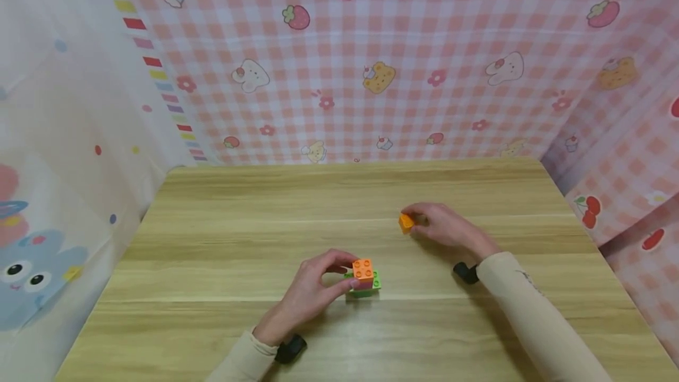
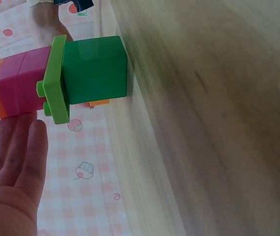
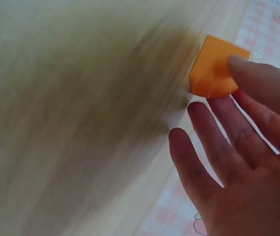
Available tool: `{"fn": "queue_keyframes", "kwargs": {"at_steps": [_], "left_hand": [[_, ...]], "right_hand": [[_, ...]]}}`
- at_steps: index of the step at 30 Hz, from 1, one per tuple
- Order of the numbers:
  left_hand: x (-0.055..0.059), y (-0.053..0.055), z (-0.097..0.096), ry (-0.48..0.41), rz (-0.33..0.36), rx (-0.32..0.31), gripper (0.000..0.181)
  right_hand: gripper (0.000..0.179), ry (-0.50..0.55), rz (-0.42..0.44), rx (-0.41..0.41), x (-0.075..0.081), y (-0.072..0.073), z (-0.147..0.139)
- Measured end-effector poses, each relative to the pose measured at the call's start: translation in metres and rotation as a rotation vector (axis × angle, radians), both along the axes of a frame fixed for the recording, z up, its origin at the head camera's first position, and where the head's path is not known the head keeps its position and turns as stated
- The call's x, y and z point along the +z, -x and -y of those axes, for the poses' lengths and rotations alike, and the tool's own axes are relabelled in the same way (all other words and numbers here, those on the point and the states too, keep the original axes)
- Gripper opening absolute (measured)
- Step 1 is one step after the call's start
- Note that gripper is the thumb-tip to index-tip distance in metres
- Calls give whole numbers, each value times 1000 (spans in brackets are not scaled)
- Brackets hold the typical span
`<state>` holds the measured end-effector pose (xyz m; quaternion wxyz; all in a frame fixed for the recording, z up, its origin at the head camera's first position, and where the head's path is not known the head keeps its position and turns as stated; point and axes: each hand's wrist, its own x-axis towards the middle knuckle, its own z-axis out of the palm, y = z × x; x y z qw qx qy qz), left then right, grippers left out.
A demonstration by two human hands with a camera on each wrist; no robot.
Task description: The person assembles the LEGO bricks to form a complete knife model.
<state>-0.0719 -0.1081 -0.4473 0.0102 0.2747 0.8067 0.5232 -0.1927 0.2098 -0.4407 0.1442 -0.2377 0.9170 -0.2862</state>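
A stack of toy building bricks stands upright on the table. From bottom to top it has a dark green block (image 2: 96, 69), a wider light green plate (image 1: 376, 281), pink bricks (image 2: 24, 83) and an orange brick (image 1: 363, 270) with studs on top. My left hand (image 1: 313, 290) holds the stack near its top, thumb on the near side and fingers on the far side. Farther back and to the right, my right hand (image 1: 442, 226) pinches a separate orange brick (image 3: 216, 69) between thumb and fingers, at the table surface. Two of its fingers are spread away from that brick.
The wooden table (image 1: 212, 223) reaches back to a pink checked cloth (image 1: 339, 117) with printed pictures. A pale patterned cloth (image 1: 63, 105) hangs at the left. Black wrist devices (image 1: 292, 349) sit below both wrists.
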Motion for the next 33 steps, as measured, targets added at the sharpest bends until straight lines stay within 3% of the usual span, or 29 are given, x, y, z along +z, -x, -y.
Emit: {"fn": "queue_keyframes", "kwargs": {"at_steps": [9,22,33], "left_hand": [[-2,1,0,-12,19,1,32],[0,0,1,0,37,13,33],[1,0,1,-4,62,8,33]], "right_hand": [[40,39,-11,-26,1,-9,1],[40,137,-105,-18,9,-36,0],[38,242,-156,-5,13,-50,4]]}}
